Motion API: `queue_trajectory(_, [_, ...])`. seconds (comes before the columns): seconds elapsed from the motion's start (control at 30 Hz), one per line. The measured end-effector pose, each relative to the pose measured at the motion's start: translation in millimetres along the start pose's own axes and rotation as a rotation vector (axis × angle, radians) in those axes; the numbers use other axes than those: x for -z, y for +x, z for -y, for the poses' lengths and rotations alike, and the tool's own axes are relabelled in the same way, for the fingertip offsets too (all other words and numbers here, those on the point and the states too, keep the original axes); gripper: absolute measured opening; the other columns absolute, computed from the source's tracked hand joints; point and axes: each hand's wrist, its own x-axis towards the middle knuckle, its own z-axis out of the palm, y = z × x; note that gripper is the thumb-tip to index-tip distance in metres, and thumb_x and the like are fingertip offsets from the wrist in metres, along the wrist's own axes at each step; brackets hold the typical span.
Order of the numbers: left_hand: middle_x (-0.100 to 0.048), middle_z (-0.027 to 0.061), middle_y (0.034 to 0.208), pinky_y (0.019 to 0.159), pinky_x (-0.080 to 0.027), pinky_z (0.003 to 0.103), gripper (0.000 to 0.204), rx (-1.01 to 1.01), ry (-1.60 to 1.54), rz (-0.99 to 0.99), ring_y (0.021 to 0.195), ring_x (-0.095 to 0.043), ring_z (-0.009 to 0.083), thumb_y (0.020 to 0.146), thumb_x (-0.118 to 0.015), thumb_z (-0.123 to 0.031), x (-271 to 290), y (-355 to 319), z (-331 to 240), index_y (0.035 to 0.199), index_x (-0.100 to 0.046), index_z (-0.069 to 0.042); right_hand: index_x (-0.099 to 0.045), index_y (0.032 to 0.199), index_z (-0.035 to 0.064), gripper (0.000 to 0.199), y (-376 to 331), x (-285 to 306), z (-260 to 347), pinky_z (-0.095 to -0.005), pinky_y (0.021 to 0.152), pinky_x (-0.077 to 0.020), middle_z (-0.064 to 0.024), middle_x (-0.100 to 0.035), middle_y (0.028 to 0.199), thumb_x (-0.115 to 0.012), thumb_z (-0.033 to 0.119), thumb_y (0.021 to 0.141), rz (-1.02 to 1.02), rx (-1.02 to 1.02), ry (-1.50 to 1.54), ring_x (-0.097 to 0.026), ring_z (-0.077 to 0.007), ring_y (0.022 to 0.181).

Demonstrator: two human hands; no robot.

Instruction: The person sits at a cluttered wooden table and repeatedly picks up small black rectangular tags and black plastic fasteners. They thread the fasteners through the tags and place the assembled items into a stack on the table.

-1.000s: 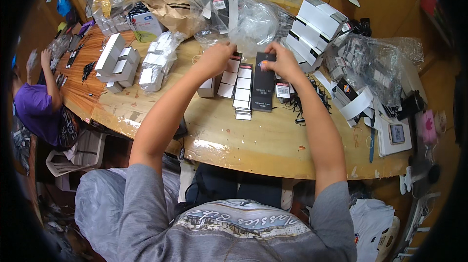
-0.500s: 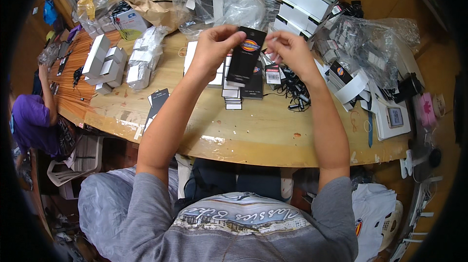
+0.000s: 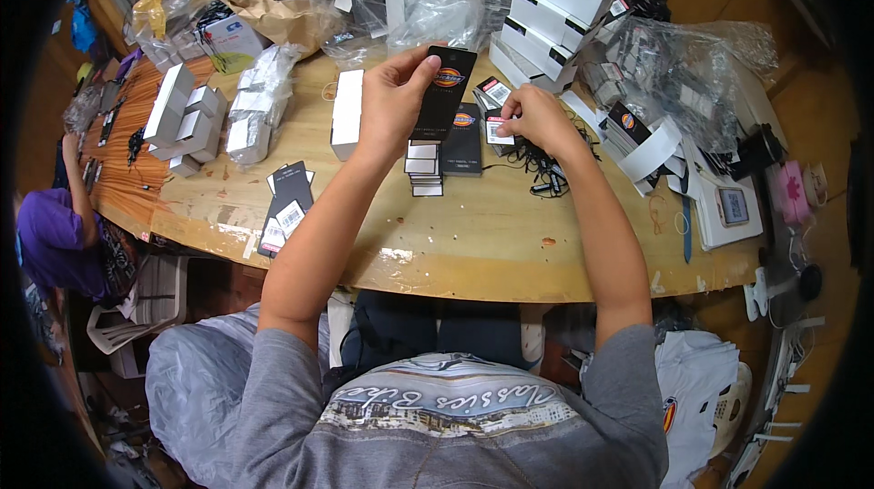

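My left hand [image 3: 393,99] is closed, its thumb and fingers pinching the top of a black hang tag [image 3: 441,105] that I hold upright above the table. To its right, my right hand [image 3: 539,117] is bent down with its fingertips pinched at the edge of a small white barcode tag [image 3: 497,132] with a red strip. Behind the held tag lies a stack of black hang tags [image 3: 463,145]. Small white cards [image 3: 424,165] sit in a row just below it. A tangle of black tag strings [image 3: 550,176] lies under and beside my right hand.
White boxes [image 3: 557,11] are stacked at the back right, near clear plastic bags [image 3: 678,61]. More white boxes [image 3: 187,125] stand at left. Several loose tags [image 3: 289,198] lie by my left forearm. A white device [image 3: 731,207] rests at right. A person in purple [image 3: 59,234] sits far left.
My right hand has moved down and away from the black hang tag to the small barcode tags. My left hand still holds the black tag, slightly further left in view.
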Motion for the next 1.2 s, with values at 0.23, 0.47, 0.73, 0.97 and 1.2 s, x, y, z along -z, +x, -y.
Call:
queue_trajectory(0.23, [-0.059, 0.0063, 0.08, 0.061, -0.044, 0.019, 0.021, -0.046, 0.018, 0.01, 0.069, -0.053, 0.0068, 0.079, -0.052, -0.008, -3.3, -3.0, -15.4, 0.096, -0.055, 0.004, -0.054, 0.078, -0.0026, 0.024, -41.6, 10.5, 11.3, -0.0319, 0.06, -0.0391, -0.0146, -0.05, 0.076, -0.063, 0.015, 0.065, -0.265, 0.197, 0.2, -0.051, -0.0249, 0.069])
queue_trajectory(0.47, [-0.059, 0.0065, 0.084, 0.066, -0.043, 0.02, 0.022, -0.139, 0.13, 0.003, 0.072, -0.054, 0.0082, 0.077, -0.055, -0.007, 34.6, -22.3, -64.4, 0.096, -0.054, 0.003, -0.059, 0.084, 0.0055, 0.013, -243.7, 11.4, -18.5, -0.0276, 0.063, -0.0448, -0.0083, -0.058, 0.079, -0.051, 0.014, 0.076, 0.91, 0.149, 0.572, -0.057, -0.0194, 0.071])
queue_trajectory(0.73, [-0.058, 0.012, 0.089, 0.068, -0.046, 0.021, 0.024, -0.307, -0.002, 0.025, 0.078, -0.057, 0.0128, 0.078, -0.053, -0.005, 57.1, -34.4, -74.0, 0.1, -0.051, 0.004, -0.058, 0.089, 0.0029, 0.018, -413.0, -185.8, -99.1, -0.0277, 0.064, -0.0451, -0.0097, -0.059, 0.084, -0.049, 0.015, 0.079, 0.412, -1.32, 1.337, -0.058, -0.0169, 0.073])
queue_trajectory(0.97, [-0.057, 0.0133, 0.094, 0.072, -0.047, 0.024, 0.024, -0.296, 0.073, 0.147, 0.082, -0.056, 0.0138, 0.08, -0.049, -0.007, 66.1, -33.8, -69.3, 0.102, -0.05, 0.005, -0.058, 0.089, 0.0028, 0.018, -409.3, -208.2, -95.0, -0.0277, 0.064, -0.0451, -0.0097, -0.06, 0.083, -0.049, 0.015, 0.079, 0.238, -1.311, 1.235, -0.058, -0.0168, 0.073])
queue_trajectory(1.2, [-0.055, 0.0143, 0.098, 0.072, -0.046, 0.023, 0.024, -0.243, 0.089, 0.117, 0.084, -0.056, 0.0134, 0.081, -0.047, -0.007, 67.6, -37.9, -68.7, 0.102, -0.049, 0.005, -0.058, 0.088, 0.0026, 0.018, -376.6, -192.1, -99.0, -0.0276, 0.064, -0.0451, -0.0096, -0.06, 0.083, -0.049, 0.015, 0.079, 0.186, -1.171, 0.995, -0.058, -0.0167, 0.073])
